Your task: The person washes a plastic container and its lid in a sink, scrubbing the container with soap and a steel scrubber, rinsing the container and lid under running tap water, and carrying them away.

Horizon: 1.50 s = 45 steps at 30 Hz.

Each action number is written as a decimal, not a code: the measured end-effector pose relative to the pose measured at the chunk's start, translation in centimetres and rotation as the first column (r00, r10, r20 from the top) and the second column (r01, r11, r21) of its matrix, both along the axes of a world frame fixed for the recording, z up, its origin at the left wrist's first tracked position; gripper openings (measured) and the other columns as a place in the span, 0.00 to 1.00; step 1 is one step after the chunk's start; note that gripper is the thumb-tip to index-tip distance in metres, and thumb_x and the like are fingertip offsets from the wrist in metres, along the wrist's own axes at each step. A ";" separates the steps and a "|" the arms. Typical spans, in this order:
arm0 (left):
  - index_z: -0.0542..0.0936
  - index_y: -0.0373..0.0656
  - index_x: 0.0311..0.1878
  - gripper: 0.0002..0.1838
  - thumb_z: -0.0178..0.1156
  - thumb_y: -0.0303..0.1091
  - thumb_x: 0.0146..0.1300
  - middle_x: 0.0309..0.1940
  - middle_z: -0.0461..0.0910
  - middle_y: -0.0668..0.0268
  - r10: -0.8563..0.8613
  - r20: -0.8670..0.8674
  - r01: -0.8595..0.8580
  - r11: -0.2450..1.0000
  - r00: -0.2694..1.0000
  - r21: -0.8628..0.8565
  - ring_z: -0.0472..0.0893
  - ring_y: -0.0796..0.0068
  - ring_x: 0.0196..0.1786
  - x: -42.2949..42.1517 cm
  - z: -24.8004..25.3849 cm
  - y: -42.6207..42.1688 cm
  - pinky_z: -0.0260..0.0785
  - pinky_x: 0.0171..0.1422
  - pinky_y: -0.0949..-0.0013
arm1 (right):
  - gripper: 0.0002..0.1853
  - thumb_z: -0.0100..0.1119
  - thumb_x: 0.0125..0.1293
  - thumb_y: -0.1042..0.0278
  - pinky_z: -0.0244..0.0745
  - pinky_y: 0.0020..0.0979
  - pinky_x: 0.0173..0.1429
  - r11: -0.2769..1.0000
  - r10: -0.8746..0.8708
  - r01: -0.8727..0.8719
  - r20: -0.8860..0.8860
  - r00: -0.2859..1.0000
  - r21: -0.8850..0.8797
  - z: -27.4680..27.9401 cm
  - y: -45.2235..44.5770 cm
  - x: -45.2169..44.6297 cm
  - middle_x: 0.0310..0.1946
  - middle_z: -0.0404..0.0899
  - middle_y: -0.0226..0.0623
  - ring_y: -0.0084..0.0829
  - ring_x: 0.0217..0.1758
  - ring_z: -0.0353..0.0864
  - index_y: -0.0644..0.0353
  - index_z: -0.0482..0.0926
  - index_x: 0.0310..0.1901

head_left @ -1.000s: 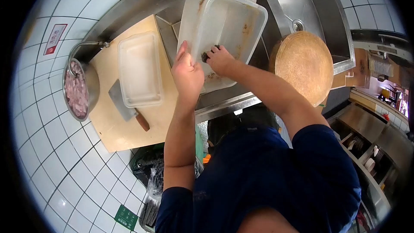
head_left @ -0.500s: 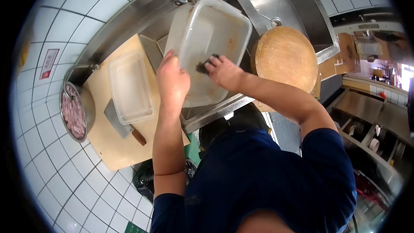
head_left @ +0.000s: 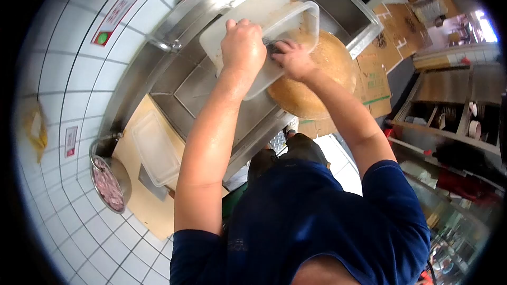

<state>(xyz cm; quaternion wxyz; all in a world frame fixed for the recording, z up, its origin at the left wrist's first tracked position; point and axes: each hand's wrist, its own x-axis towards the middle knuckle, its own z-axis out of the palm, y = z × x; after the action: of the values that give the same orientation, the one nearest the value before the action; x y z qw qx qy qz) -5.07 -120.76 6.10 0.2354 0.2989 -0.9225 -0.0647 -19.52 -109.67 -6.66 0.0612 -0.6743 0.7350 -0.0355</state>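
The left hand [head_left: 243,45] grips the edge of the clear tub [head_left: 212,42], tipped over the sink [head_left: 195,82], and the right hand [head_left: 296,60] holds a dark scrubber [head_left: 271,48] against it, so pushing too hard could make the tub slip and bump down.

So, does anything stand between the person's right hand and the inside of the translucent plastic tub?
Only the dark scrubbing pad, held in the fingers of the right hand. Nothing else visible blocks its way into the translucent plastic tub; the left hand grips the tub to one side.
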 end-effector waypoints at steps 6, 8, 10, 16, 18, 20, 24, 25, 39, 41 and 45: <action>0.85 0.39 0.29 0.04 0.62 0.23 0.50 0.35 0.85 0.56 -0.013 0.155 0.027 0.996 0.988 -0.087 0.80 0.47 0.44 -4.9 0.5 0.7 0.78 0.46 0.53 | 0.24 0.59 0.58 0.65 0.65 0.46 0.71 0.979 0.204 -0.197 0.227 0.952 -0.053 1.8 1.1 6.5 0.67 0.71 0.34 0.45 0.74 0.64 0.52 0.83 0.59; 0.85 0.39 0.31 0.05 0.62 0.23 0.50 0.36 0.85 0.55 0.027 0.244 -0.015 0.999 0.969 -0.051 0.82 0.48 0.43 -4.8 0.7 0.1 0.78 0.47 0.53 | 0.23 0.59 0.61 0.63 0.64 0.47 0.71 0.985 0.174 -0.175 0.064 0.983 0.011 0.8 1.0 3.0 0.67 0.71 0.35 0.44 0.75 0.63 0.51 0.83 0.59; 0.85 0.39 0.33 0.07 0.62 0.24 0.50 0.37 0.85 0.53 0.125 0.336 -0.126 0.992 0.933 -0.020 0.84 0.49 0.41 -5.0 1.0 -0.7 0.78 0.48 0.52 | 0.21 0.58 0.63 0.62 0.64 0.47 0.70 0.994 0.081 -0.075 -0.073 0.994 0.084 0.4 -0.1 -2.5 0.67 0.70 0.36 0.43 0.75 0.62 0.50 0.83 0.59; 0.85 0.40 0.34 0.07 0.61 0.25 0.52 0.38 0.85 0.52 0.067 0.297 -0.072 0.997 0.953 0.006 0.85 0.48 0.42 -7.2 0.3 0.3 0.78 0.49 0.51 | 0.24 0.62 0.59 0.62 0.60 0.48 0.76 0.977 0.067 -0.071 0.026 0.997 0.202 1.5 -1.1 -4.6 0.71 0.66 0.36 0.47 0.76 0.59 0.50 0.82 0.59; 0.85 0.40 0.35 0.07 0.60 0.25 0.52 0.38 0.85 0.51 0.075 0.316 -0.092 0.995 0.946 0.040 0.85 0.47 0.41 -7.3 0.3 0.3 0.78 0.48 0.51 | 0.24 0.59 0.62 0.59 0.56 0.48 0.78 0.932 0.334 -0.342 0.081 0.939 0.120 1.2 -0.2 0.5 0.73 0.65 0.33 0.45 0.80 0.56 0.47 0.82 0.62; 0.85 0.39 0.35 0.07 0.60 0.25 0.53 0.38 0.85 0.51 0.093 0.356 -0.121 0.991 0.930 0.057 0.85 0.47 0.41 -7.4 1.2 -0.2 0.78 0.48 0.50 | 0.25 0.58 0.62 0.58 0.53 0.48 0.80 0.917 0.374 -0.391 0.172 0.911 0.077 0.7 0.2 2.9 0.76 0.62 0.34 0.45 0.81 0.54 0.50 0.81 0.62; 0.85 0.39 0.35 0.07 0.59 0.24 0.53 0.37 0.85 0.51 0.102 0.397 -0.158 0.981 0.912 0.110 0.85 0.46 0.41 -6.1 2.0 -1.4 0.77 0.48 0.49 | 0.27 0.60 0.61 0.59 0.54 0.49 0.80 0.964 0.256 -0.255 -0.016 0.966 0.075 0.7 -0.5 -4.3 0.76 0.61 0.35 0.45 0.80 0.55 0.50 0.79 0.64; 0.84 0.39 0.35 0.07 0.59 0.24 0.53 0.37 0.85 0.51 0.100 0.381 -0.161 0.978 0.919 0.131 0.85 0.46 0.41 -5.7 1.8 -1.6 0.77 0.48 0.49 | 0.30 0.62 0.58 0.61 0.55 0.49 0.79 0.985 0.163 -0.159 -0.046 0.986 0.072 0.6 -1.3 -6.8 0.76 0.60 0.35 0.46 0.79 0.55 0.51 0.77 0.66; 0.82 0.36 0.31 0.06 0.58 0.26 0.51 0.33 0.83 0.45 0.108 0.289 -0.154 0.978 0.951 0.141 0.83 0.41 0.41 -5.6 0.8 -1.9 0.76 0.48 0.47 | 0.44 0.73 0.48 0.58 0.62 0.47 0.73 0.968 0.240 -0.248 0.441 0.865 -0.041 -2.7 -1.8 4.8 0.70 0.68 0.48 0.47 0.71 0.67 0.52 0.71 0.71; 0.81 0.35 0.30 0.06 0.58 0.26 0.51 0.32 0.82 0.42 0.119 0.263 -0.159 0.978 0.957 0.138 0.83 0.39 0.41 -5.5 0.1 -2.8 0.75 0.48 0.45 | 0.40 0.73 0.49 0.59 0.65 0.46 0.70 0.971 0.233 -0.232 0.408 0.883 -0.053 -2.4 -1.2 5.0 0.65 0.73 0.47 0.46 0.68 0.71 0.52 0.74 0.67; 0.83 0.36 0.31 0.07 0.58 0.27 0.51 0.33 0.83 0.43 0.142 0.267 -0.187 0.970 0.953 0.152 0.83 0.39 0.42 -5.0 -0.1 -3.3 0.76 0.49 0.46 | 0.32 0.74 0.50 0.61 0.69 0.43 0.63 0.997 0.071 -0.051 0.421 0.904 -0.058 -1.0 1.2 6.4 0.58 0.78 0.39 0.42 0.64 0.74 0.50 0.77 0.59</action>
<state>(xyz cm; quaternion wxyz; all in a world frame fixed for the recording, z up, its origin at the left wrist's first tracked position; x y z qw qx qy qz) -10.02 -124.05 6.00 0.0924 0.4004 -0.9075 -0.0869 -13.14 -108.44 -7.63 0.2046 -0.6745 0.6820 -0.1953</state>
